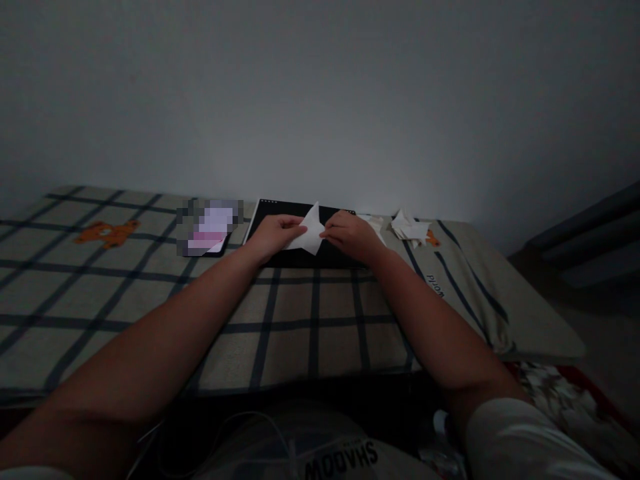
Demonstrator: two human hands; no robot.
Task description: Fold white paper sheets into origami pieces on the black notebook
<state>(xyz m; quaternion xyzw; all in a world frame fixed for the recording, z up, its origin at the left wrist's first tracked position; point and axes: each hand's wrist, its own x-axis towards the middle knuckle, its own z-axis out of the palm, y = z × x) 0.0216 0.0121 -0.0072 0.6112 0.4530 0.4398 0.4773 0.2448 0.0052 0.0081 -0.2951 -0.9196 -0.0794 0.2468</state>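
Note:
Between my two hands is a folded piece of white paper (313, 229) with several pointed corners, one of them sticking up. My left hand (276, 235) pinches its left side, the thumb lying on top. On the other side, my right hand (351, 235) has its fingertips closed on the paper's right edge. Both hands are over a black spiral-edged notebook or pad (290, 259), which lies on the checked cloth. Part of the pad is hidden by the hands and the paper.
A phone-like device with a lit, blurred screen (214, 230) lies left of the pad. Folded white papers (410, 228) are heaped to the right. The checked cloth (293, 320) covers the table, whose bare corner (555, 333) shows at right. A grey wall (320, 100) rises behind.

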